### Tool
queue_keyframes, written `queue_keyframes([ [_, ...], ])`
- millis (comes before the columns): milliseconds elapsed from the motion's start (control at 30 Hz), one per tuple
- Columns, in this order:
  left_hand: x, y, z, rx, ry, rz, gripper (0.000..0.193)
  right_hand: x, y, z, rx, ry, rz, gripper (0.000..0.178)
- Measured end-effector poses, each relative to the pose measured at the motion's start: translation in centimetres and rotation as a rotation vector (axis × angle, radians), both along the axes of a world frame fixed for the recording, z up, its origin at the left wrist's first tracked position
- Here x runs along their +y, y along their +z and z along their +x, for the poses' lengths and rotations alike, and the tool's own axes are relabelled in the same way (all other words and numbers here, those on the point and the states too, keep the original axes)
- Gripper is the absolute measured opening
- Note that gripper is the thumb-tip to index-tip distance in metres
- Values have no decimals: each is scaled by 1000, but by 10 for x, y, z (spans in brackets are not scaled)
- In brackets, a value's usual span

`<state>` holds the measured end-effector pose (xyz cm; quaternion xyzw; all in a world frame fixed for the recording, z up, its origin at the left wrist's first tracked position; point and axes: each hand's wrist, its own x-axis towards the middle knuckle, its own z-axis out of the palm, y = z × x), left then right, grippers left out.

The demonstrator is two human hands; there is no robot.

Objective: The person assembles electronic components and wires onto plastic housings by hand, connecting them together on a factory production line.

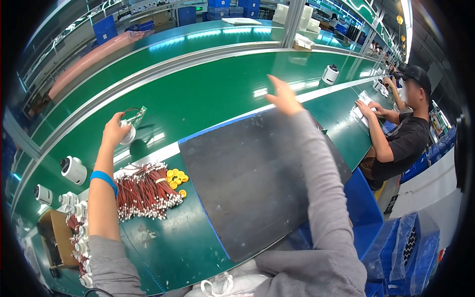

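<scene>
My left hand [116, 130] is out over the green belt at the left, its fingers closed on a white round plastic part [129, 135]. A small green circuit board [140, 117] with thin dark red wires stands up from that part. My right hand [286, 99] stretches over the belt beyond the black mat [247, 178]. Its fingers are apart, slightly blurred, with nothing visible in them. Below my left forearm lies a large bundle of dark red wires [143, 190] with white connectors. Beside the wires sit several yellow round caps [177, 177].
White camera-like units [73, 171] stand at the left; another white unit [330, 74] is farther along the belt. A cardboard box [55, 237] sits at lower left. Blue bins [363, 213] are at my right. A person in a black cap [403, 133] works at the right.
</scene>
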<state>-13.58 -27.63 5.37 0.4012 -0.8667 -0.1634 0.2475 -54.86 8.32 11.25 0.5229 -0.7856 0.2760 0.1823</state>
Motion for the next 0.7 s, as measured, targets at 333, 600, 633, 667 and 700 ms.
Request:
queue_keyframes([
  [333, -76, -71, -2, 177, -11, 336, 93, 128, -43, -65, -158, -311, 466, 51],
  [600, 101, 81, 23, 27, -68, -1, 86, 155, -18, 117, 129, -55, 378, 36],
  [633, 131, 97, 39, 64, -161, -9, 82, 156, -17, 141, 98, 5, 379, 39],
  [667, 165, 113, 61, 97, -250, -14, 79, 156, -17, 165, 101, 70, 359, 41],
  [700, 205, 131, 82, 102, -321, -14, 76, 157, -17, 189, 93, 98, 367, 43],
])
